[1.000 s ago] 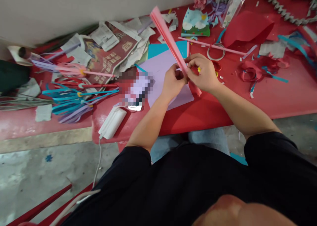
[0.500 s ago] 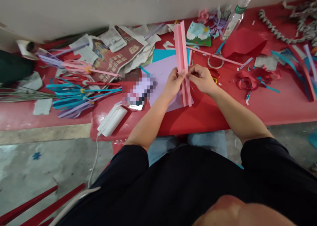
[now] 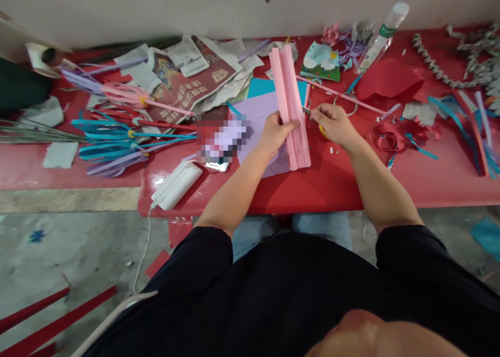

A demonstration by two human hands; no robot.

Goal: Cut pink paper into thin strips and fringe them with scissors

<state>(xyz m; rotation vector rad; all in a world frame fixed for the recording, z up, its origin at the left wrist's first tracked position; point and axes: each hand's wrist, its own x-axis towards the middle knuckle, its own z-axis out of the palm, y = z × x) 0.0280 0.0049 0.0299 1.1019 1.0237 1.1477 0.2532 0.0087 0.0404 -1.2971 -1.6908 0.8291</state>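
Observation:
My left hand (image 3: 278,132) is closed around the middle of a long pleated pink paper strip (image 3: 289,96), which stands lengthwise over a lilac sheet (image 3: 255,118) on the red table (image 3: 336,182). Just right of the strip, my right hand (image 3: 334,125) is curled on scissors (image 3: 312,118). A yellow handle shows under its fingers and a metal tip points toward the pink paper.
Newspapers (image 3: 187,81) and bundles of blue, lilac and pink paper strips (image 3: 117,143) lie at the left. A white charger (image 3: 177,184) sits near the front edge. At the right are a plastic bottle (image 3: 385,34), a tape ring (image 3: 346,104), red paper (image 3: 388,81) and scraps.
The pink strip swung from a tilt to nearly straight and came down onto the table. My right hand left the strip and moved right onto the scissors.

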